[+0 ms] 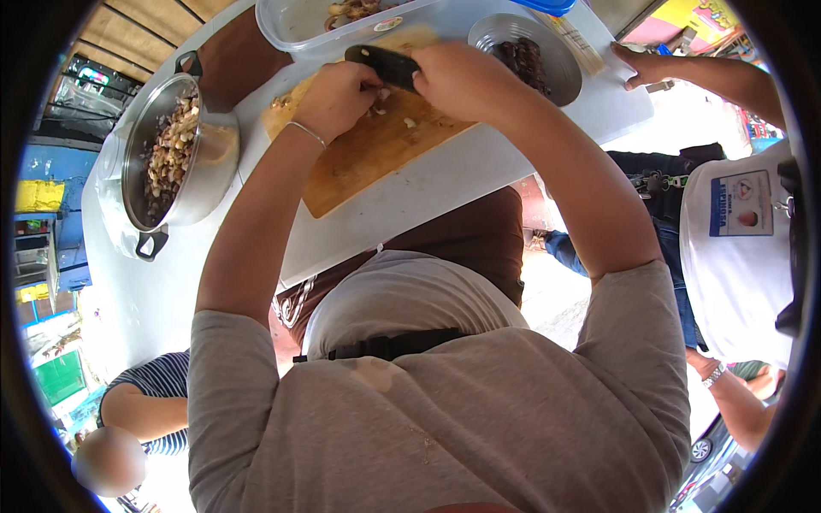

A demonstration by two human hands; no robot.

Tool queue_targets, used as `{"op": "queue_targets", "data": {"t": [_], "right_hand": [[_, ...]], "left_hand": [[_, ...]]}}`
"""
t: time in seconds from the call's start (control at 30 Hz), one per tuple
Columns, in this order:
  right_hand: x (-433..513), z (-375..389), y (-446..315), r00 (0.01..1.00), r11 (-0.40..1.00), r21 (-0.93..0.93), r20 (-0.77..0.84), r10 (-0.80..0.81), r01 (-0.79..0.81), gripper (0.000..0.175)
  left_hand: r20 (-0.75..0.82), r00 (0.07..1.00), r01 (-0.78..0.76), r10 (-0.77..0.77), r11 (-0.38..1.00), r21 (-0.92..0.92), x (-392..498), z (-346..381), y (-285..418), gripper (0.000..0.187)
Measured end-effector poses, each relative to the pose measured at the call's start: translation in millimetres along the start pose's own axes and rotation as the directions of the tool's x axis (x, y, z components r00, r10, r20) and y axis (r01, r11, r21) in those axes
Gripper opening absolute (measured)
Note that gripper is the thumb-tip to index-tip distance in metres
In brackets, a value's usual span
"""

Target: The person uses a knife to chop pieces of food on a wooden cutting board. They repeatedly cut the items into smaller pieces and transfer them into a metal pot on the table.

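Observation:
My right hand grips a knife with a dark blade, held over the far part of a wooden cutting board. The blade has a hole near its tip and points left, towards my other hand. Bent fingers of my left hand rest low at the board, beside small pale chopped bits. Whether those fingers pinch a piece is hidden. Another pale bit lies apart on the wood, nearer my right wrist.
At left stands a steel pot holding chopped pieces. Beyond the board are a clear plastic container, a round metal pan with dark pieces, and bundled thin sticks. Another person's hand touches the white table.

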State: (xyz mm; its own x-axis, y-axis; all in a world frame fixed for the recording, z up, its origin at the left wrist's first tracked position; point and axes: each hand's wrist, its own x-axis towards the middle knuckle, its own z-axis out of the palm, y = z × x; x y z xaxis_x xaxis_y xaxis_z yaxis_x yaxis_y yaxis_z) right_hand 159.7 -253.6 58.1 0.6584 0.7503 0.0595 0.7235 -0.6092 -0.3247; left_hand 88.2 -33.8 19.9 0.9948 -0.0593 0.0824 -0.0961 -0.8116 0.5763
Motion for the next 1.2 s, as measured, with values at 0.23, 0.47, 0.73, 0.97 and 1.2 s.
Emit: {"op": "queue_targets", "data": {"t": [0.23,0.47,0.73,0.97,1.2], "right_hand": [[18.1,9.3,-5.7,0.988,0.998,0.025,0.143,0.055,-0.059,0.026],[17.8,2.8,-14.3,0.989,1.000,-0.016,0.146,0.026,-0.023,0.026],[36.3,-23.4,-25.3,0.914,0.977,-0.137,0.350,0.205,-0.166,0.023],[16.3,-33.3,-4.3,0.988,0.997,-0.079,0.151,0.026,-0.014,0.028],[10.7,-48.4,-2.5,0.983,0.999,0.016,0.179,0.027,-0.030,0.027]], "left_hand": [[-0.008,1.000,0.021,-0.020,0.997,0.071,1.9,-1.1,10.4,0.016],[-0.140,0.990,-0.004,0.021,0.993,0.118,2.0,13.1,4.1,0.016],[-0.091,0.994,0.072,-0.057,0.983,0.170,1.7,3.8,12.9,0.019],[-0.092,0.996,0.022,-0.013,0.995,0.093,-0.6,2.6,17.5,0.018],[-0.053,0.997,0.067,-0.062,0.993,0.099,1.9,-0.2,12.0,0.019]]}}
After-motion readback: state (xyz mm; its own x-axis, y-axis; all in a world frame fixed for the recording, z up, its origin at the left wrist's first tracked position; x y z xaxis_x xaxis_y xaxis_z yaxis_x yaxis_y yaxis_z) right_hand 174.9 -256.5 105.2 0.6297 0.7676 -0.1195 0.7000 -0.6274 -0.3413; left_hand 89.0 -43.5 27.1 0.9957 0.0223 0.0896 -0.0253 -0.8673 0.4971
